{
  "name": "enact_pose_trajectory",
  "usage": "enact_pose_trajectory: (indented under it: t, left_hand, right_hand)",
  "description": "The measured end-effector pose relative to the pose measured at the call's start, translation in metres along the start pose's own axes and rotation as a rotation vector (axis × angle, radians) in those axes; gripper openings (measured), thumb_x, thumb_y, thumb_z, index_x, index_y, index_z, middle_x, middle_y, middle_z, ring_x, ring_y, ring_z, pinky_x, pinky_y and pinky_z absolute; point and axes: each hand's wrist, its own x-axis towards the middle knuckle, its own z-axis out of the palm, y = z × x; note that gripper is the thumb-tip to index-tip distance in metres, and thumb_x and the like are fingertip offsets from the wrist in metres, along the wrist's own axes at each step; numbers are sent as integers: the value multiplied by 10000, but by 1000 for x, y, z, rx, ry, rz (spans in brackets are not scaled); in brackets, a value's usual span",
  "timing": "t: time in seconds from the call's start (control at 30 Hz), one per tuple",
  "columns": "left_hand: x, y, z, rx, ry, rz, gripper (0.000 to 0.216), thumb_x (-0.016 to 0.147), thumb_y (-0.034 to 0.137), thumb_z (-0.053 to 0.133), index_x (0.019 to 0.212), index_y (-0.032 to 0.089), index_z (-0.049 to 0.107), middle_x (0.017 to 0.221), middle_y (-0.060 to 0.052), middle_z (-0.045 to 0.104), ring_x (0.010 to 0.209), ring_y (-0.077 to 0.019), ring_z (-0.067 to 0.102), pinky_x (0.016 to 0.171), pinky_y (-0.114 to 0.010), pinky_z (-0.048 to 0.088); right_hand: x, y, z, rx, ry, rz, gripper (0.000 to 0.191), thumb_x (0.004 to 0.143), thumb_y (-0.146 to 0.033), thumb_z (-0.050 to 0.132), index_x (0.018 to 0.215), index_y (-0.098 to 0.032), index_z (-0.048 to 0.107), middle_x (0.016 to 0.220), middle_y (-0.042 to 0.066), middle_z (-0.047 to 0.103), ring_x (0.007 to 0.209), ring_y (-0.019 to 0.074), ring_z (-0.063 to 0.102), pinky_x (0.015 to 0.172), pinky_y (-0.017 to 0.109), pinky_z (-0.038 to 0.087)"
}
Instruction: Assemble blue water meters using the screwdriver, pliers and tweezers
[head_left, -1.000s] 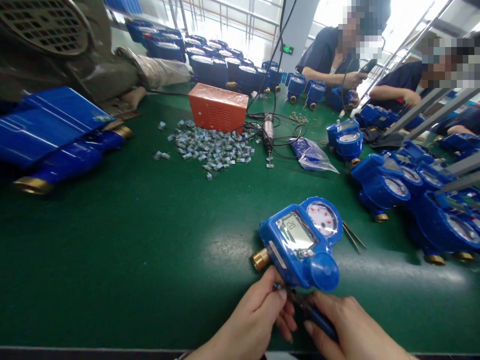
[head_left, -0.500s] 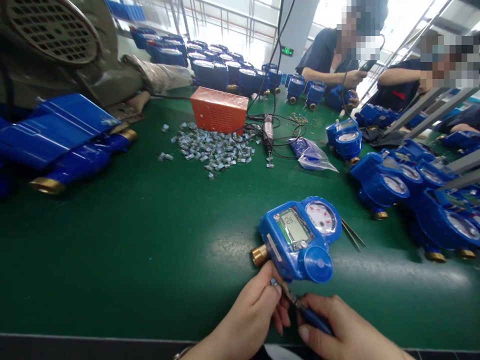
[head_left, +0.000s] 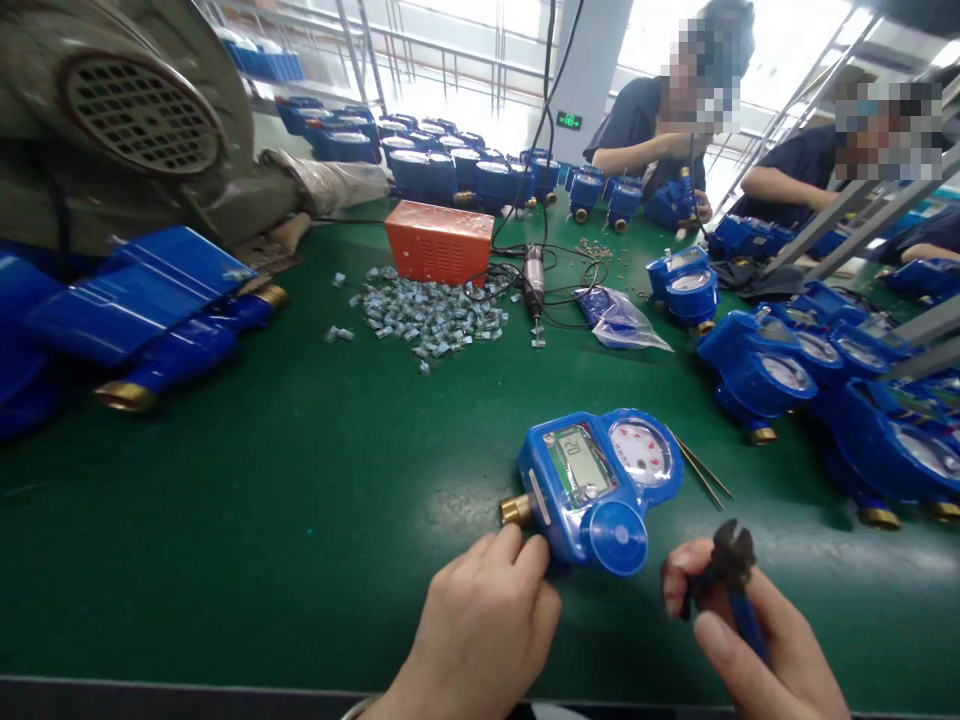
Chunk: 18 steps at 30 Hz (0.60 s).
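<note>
A blue water meter (head_left: 559,490) lies on the bench in front of me. It has a small digital display (head_left: 579,463), a round white dial and an upturned round blue lid (head_left: 619,537). My left hand (head_left: 487,610) is closed beside the meter's brass pipe end (head_left: 515,511), knuckles up. Its fingertips are hidden, so whatever they grip does not show. To the right of the meter, my right hand (head_left: 772,630) holds blue-handled diagonal cutters (head_left: 731,560). Their jaws point upward, slightly parted, away from the meter. Brass-coloured tweezers (head_left: 701,467) lie just past the dial.
Small clear-and-silver parts (head_left: 435,315) are heaped before an orange box (head_left: 439,243). An electric screwdriver (head_left: 534,280) and a plastic bag (head_left: 622,318) lie beside them. More meters (head_left: 757,370) crowd the right. A large blower (head_left: 142,115) stands left; co-workers sit at the back right.
My right hand has drawn the cutters away from my left hand, to the right, and turned their jaws upward. My left hand has rolled over, knuckles up, hiding the small silvery piece seen at its fingertips.
</note>
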Motion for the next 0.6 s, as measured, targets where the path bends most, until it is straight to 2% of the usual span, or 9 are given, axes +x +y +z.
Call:
enact_pose_trajectory:
  t: [0.07,0.17,0.23,0.3,0.33,0.4,0.47,0.53,0.6]
  left_hand:
    - [-2,-3,-2,50,24,14,186,804,126,386,789,205,554,836,-60,598,774,-236,583,678,-358,446]
    - [-4,-15,-17,67,51,14,208,824,135,354,761,208,538,786,-27,577,699,-189,581,622,-309,445]
    - [0,-31,-37,123,170,-71,201,857,192,353,792,203,543,772,-8,565,670,-167,579,606,-290,440]
    - [11,-54,-62,239,343,-201,207,875,275,371,900,183,555,879,-13,579,756,-183,601,654,-298,451]
    - [19,-67,-74,315,397,-269,252,885,297,352,966,171,554,960,-19,576,809,-200,606,680,-312,456]
    - [38,-94,-97,412,389,-315,379,905,311,255,1154,151,492,1141,-31,521,936,-252,596,736,-356,466]
    - [57,-115,-112,466,426,-315,483,884,342,241,1295,127,375,1333,-49,390,1111,-367,502,822,-453,441]
    - [70,-121,-117,468,510,-242,581,855,400,285,1360,113,284,1485,-65,156,1254,-484,287,915,-557,350]
    - [71,-111,-112,368,553,-167,618,858,442,303,1395,144,233,1518,-52,75,1297,-479,217,942,-568,334]
  right_hand:
    - [4,10,1,-88,54,-47,347,801,-484,577,1065,-260,566,913,31,623,837,190,605,747,265,506]
    - [15,29,-7,-399,63,-170,357,828,-437,561,1152,-295,516,1049,31,620,946,207,602,795,298,506]
    - [23,44,-16,-619,100,-225,379,830,-439,556,1175,-293,498,1122,44,592,1014,230,572,852,363,486]
    - [30,61,-25,-802,181,-233,423,827,-467,549,1190,-258,493,1145,76,571,1056,265,535,903,443,448]
    - [32,69,-27,-879,220,-235,450,821,-485,548,1192,-235,497,1131,94,571,1054,283,525,912,476,432]
    - [33,82,-31,-1004,286,-245,511,803,-518,557,1194,-192,509,1081,122,578,1019,309,523,893,515,425]
    - [34,89,-31,-1087,327,-267,569,779,-546,573,1203,-171,516,1071,139,570,1006,327,516,866,535,430]
    - [38,89,-33,-1120,319,-303,574,781,-545,570,1223,-183,511,1142,146,537,1060,338,489,872,539,431]
    - [49,83,-41,-1106,295,-332,485,836,-487,518,1225,-198,517,1223,136,499,1132,317,455,912,504,429]
